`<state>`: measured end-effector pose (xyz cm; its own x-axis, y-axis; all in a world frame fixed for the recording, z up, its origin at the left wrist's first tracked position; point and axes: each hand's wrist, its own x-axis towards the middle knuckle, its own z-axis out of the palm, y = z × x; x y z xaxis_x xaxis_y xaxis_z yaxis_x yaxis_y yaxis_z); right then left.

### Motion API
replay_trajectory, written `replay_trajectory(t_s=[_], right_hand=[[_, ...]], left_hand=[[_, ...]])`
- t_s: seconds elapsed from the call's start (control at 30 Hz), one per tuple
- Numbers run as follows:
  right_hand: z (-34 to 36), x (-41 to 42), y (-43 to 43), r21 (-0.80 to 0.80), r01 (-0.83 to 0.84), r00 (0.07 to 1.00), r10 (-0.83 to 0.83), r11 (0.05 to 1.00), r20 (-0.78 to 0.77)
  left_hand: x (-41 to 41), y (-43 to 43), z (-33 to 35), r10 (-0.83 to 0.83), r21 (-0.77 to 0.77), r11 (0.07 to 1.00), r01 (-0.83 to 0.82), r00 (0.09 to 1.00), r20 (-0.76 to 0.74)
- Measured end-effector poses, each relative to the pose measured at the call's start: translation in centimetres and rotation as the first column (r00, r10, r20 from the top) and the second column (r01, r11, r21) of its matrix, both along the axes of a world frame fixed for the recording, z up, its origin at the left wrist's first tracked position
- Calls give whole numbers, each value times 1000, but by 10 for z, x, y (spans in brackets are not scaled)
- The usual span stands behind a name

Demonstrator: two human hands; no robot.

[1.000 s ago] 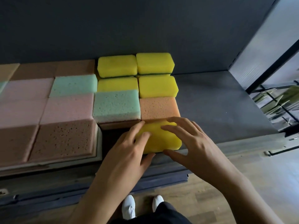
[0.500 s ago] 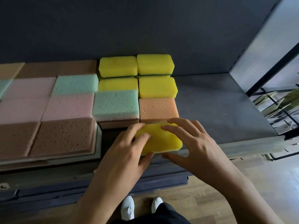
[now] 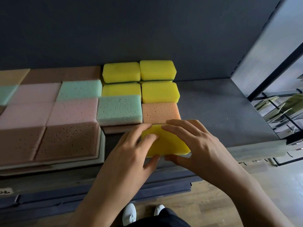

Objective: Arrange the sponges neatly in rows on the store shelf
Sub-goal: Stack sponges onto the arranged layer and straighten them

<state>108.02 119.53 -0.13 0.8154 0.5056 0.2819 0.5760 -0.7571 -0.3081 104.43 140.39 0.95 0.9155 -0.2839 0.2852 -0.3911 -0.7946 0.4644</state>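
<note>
Grip: left hand (image 3: 131, 154) and right hand (image 3: 201, 145) both pinch yellow sponge (image 3: 168, 144) at shelf (image 3: 221, 112) front edge.

Porous foam orange sponge (image 3: 159, 113), smooth matt yellow sponge (image 3: 165, 143), matt grey shelf (image 3: 221, 112).

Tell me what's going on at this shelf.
A person is stocking sponges on a dark shelf. Their left hand and right hand both hold one yellow sponge, fingers on top and thumbs at its near edge, at the shelf's front lip, right in front of an orange sponge. Behind that sit four more yellow sponges in two rows. A green sponge, pink sponges and brown sponges lie to the left.
</note>
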Motion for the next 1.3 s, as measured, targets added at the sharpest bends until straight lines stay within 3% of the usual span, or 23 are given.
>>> replay_trajectory(t_s=[0.4,0.63,1.0,1.3], right_hand=[[38,25,19,59,-122,990,116,991,83],[60,61,35,72,-109,987,99,991,130],[57,117,81,30,-118,989,114,993,96],[39,141,103,8,-91,993,91,996,75]], left_hand=[[14,31,42,6,-10,1000,-5,997,77],[28,59,57,112,17,993,-115,987,118],[47,89,45,245,177,950,-257,966,86],[53,100,25,204,354,915,-195,979,13]])
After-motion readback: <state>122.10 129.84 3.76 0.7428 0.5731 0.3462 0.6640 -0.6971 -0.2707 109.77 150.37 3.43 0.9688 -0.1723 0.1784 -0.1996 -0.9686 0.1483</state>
